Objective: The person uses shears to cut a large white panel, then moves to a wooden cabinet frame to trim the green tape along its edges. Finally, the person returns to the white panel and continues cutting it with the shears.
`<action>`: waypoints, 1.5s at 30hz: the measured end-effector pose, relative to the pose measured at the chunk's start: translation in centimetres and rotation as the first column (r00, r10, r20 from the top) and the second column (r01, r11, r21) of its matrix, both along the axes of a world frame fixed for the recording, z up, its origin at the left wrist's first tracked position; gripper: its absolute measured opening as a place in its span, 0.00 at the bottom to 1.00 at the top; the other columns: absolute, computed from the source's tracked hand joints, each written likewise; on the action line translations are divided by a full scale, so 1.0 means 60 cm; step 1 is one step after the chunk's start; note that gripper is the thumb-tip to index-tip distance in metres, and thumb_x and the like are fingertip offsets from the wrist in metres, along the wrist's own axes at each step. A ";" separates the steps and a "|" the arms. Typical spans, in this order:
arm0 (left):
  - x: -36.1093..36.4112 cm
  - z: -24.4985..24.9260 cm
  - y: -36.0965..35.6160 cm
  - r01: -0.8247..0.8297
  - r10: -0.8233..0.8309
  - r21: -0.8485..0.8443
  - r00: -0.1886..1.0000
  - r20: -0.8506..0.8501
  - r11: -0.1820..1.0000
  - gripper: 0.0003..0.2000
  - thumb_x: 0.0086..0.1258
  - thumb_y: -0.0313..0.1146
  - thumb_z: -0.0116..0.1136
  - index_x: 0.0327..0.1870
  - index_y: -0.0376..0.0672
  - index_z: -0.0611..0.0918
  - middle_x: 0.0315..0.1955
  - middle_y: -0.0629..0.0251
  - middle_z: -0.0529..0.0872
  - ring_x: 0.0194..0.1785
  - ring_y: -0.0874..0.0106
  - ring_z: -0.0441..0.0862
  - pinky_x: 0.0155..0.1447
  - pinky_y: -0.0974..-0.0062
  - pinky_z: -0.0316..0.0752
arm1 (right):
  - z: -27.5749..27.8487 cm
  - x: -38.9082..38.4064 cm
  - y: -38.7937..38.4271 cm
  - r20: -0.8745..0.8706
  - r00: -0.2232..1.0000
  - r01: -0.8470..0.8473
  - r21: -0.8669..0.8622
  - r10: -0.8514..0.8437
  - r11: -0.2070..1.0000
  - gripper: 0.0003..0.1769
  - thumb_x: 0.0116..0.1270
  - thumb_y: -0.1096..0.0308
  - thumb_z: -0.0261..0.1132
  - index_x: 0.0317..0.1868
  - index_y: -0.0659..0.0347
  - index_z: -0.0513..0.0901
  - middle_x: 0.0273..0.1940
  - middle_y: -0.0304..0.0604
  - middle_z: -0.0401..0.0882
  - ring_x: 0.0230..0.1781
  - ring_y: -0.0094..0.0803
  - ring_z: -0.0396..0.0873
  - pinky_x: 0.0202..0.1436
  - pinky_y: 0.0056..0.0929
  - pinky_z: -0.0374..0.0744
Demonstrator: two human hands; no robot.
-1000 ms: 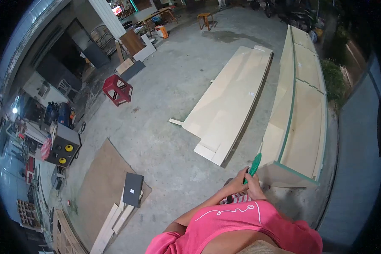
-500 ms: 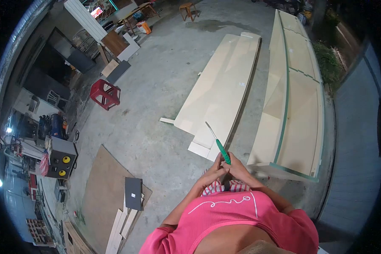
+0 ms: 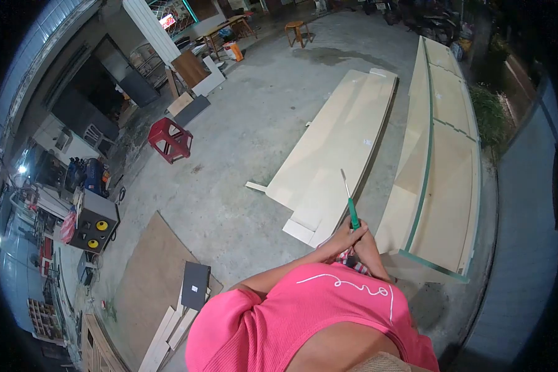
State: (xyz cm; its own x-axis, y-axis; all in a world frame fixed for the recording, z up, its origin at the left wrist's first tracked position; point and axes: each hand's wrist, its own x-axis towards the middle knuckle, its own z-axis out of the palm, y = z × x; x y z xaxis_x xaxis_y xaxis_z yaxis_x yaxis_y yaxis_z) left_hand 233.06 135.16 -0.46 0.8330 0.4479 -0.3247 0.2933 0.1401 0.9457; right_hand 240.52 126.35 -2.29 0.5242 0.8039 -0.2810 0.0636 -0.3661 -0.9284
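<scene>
green-handled tool (image 3: 353,212) sticks out from both hands (image 3: 341,240)

One head-worn view — forward and down, over the pink shirt (image 3: 316,297).

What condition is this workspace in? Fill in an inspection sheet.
Surface: gray concrete floor, stained in places.
Work things: long cream panels flat on the floor; long cream green-edged cabinet beside them.
Clutter: dark gray board on pale wooden strips, partly over flat brown sheet.
Hands: left hand and right hand together around green-handled metal tool.
Cables: thin dark loop, perhaps a cord, beside black boxy speaker.
Surroundings: red plastic stool, brown wooden stool.
</scene>
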 end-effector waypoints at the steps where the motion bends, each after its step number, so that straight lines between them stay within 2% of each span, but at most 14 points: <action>1: 0.008 0.015 -0.001 0.023 -0.023 -0.002 1.000 0.004 1.000 0.32 0.63 0.52 0.56 0.57 0.33 0.65 0.45 0.54 0.75 0.50 0.71 0.72 0.52 0.75 0.69 | -0.011 0.006 -0.001 0.079 0.996 0.027 0.098 -0.035 0.995 0.21 0.61 0.70 0.56 0.55 0.63 0.65 0.38 0.56 0.76 0.40 0.45 0.77 0.42 0.38 0.73; 4: 0.034 -0.004 0.008 0.080 -0.081 0.029 0.996 0.039 0.996 0.31 0.63 0.52 0.55 0.56 0.33 0.65 0.43 0.54 0.75 0.48 0.71 0.72 0.51 0.75 0.70 | -0.030 0.025 0.001 0.297 0.948 0.025 0.297 -0.117 0.954 0.23 0.61 0.73 0.54 0.58 0.63 0.64 0.35 0.50 0.76 0.35 0.41 0.77 0.39 0.37 0.74; 7: 0.067 -0.023 0.015 0.124 -0.127 0.073 0.991 0.041 0.990 0.32 0.63 0.53 0.55 0.56 0.33 0.65 0.42 0.53 0.76 0.47 0.69 0.73 0.50 0.75 0.70 | 0.007 0.044 -0.003 -0.110 0.988 0.118 0.100 -0.107 0.988 0.25 0.61 0.74 0.55 0.60 0.64 0.62 0.40 0.48 0.75 0.45 0.37 0.75 0.49 0.32 0.72; 10: 0.092 -0.024 0.024 0.096 -0.109 0.154 0.991 0.078 0.983 0.32 0.62 0.54 0.55 0.54 0.33 0.66 0.41 0.51 0.76 0.47 0.66 0.74 0.52 0.72 0.69 | -0.018 0.062 0.001 0.000 0.985 0.165 0.279 -0.172 0.946 0.26 0.61 0.74 0.55 0.60 0.66 0.62 0.44 0.48 0.73 0.47 0.35 0.73 0.50 0.29 0.71; 13: 0.130 -0.040 0.046 0.229 -0.231 0.123 0.973 0.009 0.966 0.43 0.60 0.59 0.53 0.63 0.26 0.58 0.54 0.36 0.69 0.60 0.55 0.68 0.62 0.70 0.63 | -0.029 0.097 0.012 -0.072 0.985 0.168 0.211 -0.156 0.963 0.28 0.60 0.72 0.57 0.61 0.66 0.61 0.47 0.47 0.72 0.48 0.32 0.71 0.51 0.27 0.70; 15: 0.148 -0.034 0.058 0.210 -0.208 0.097 0.978 -0.027 0.973 0.42 0.60 0.58 0.54 0.63 0.27 0.59 0.53 0.37 0.71 0.59 0.55 0.70 0.61 0.70 0.64 | -0.024 0.116 0.022 -0.105 0.982 0.175 0.194 -0.157 0.965 0.28 0.60 0.71 0.58 0.61 0.65 0.61 0.46 0.46 0.72 0.48 0.32 0.71 0.51 0.27 0.70; 17: 0.166 -0.025 0.074 0.197 -0.192 0.072 0.979 -0.068 0.978 0.42 0.60 0.57 0.54 0.62 0.27 0.59 0.52 0.38 0.72 0.57 0.56 0.71 0.61 0.70 0.65 | -0.007 0.126 0.034 -0.115 0.973 0.222 0.215 -0.201 0.951 0.29 0.61 0.75 0.56 0.63 0.62 0.60 0.40 0.38 0.71 0.30 0.19 0.69 0.28 0.18 0.69; 23: 0.241 -0.052 0.128 0.163 -0.164 0.091 0.986 0.006 0.982 0.37 0.61 0.54 0.56 0.57 0.27 0.64 0.42 0.44 0.79 0.48 0.61 0.77 0.53 0.70 0.70 | -0.061 0.197 0.079 -0.176 0.963 0.245 0.259 -0.204 0.934 0.27 0.62 0.74 0.54 0.62 0.60 0.59 0.35 0.36 0.70 0.25 0.18 0.67 0.25 0.17 0.68; 25: 0.271 -0.065 0.140 0.103 -0.106 0.115 0.994 0.017 0.988 0.28 0.63 0.51 0.57 0.48 0.32 0.69 0.32 0.60 0.77 0.38 0.74 0.74 0.43 0.76 0.71 | -0.070 0.223 0.095 -0.210 0.954 0.264 0.264 -0.212 0.928 0.27 0.61 0.75 0.54 0.62 0.59 0.59 0.34 0.36 0.70 0.25 0.18 0.67 0.25 0.18 0.69; 30: 0.360 -0.028 0.178 0.180 -0.179 0.066 0.984 -0.023 0.981 0.28 0.63 0.51 0.57 0.49 0.31 0.69 0.32 0.59 0.78 0.39 0.72 0.75 0.43 0.76 0.72 | -0.042 0.300 0.119 -0.372 0.901 0.304 0.176 -0.223 0.936 0.31 0.62 0.69 0.59 0.63 0.62 0.58 0.39 0.40 0.72 0.35 0.24 0.73 0.34 0.22 0.73; 34: 0.445 -0.001 0.224 0.266 -0.263 0.017 0.960 -0.100 0.964 0.28 0.64 0.50 0.56 0.50 0.31 0.69 0.33 0.57 0.79 0.40 0.72 0.76 0.45 0.74 0.72 | 0.001 0.359 0.145 -0.319 0.903 0.357 0.184 -0.288 0.916 0.28 0.66 0.69 0.54 0.64 0.61 0.57 0.29 0.36 0.69 0.26 0.21 0.68 0.28 0.21 0.71; 35: 0.469 -0.006 0.231 0.256 -0.256 0.081 0.967 -0.016 0.963 0.28 0.64 0.50 0.55 0.51 0.31 0.69 0.34 0.58 0.79 0.41 0.72 0.76 0.48 0.74 0.71 | 0.017 0.374 0.149 -0.340 0.891 0.388 0.223 -0.301 0.894 0.27 0.67 0.68 0.52 0.65 0.62 0.56 0.27 0.35 0.68 0.26 0.21 0.67 0.28 0.21 0.70; 40: 0.561 0.011 0.245 0.386 -0.387 0.030 0.922 0.036 0.922 0.30 0.65 0.50 0.54 0.55 0.30 0.68 0.39 0.55 0.79 0.45 0.69 0.75 0.53 0.73 0.69 | 0.032 0.437 0.145 -0.250 0.886 0.447 0.232 -0.391 0.864 0.24 0.72 0.64 0.47 0.64 0.65 0.58 0.26 0.35 0.66 0.25 0.20 0.66 0.28 0.21 0.69; 45: 0.620 0.000 0.221 0.503 -0.500 -0.033 0.863 0.070 0.864 0.35 0.64 0.51 0.55 0.61 0.29 0.62 0.47 0.52 0.77 0.53 0.66 0.73 0.59 0.74 0.65 | -0.001 0.472 0.138 -0.335 0.828 0.531 0.209 -0.450 0.821 0.22 0.73 0.61 0.45 0.65 0.56 0.58 0.25 0.33 0.66 0.20 0.16 0.63 0.21 0.18 0.64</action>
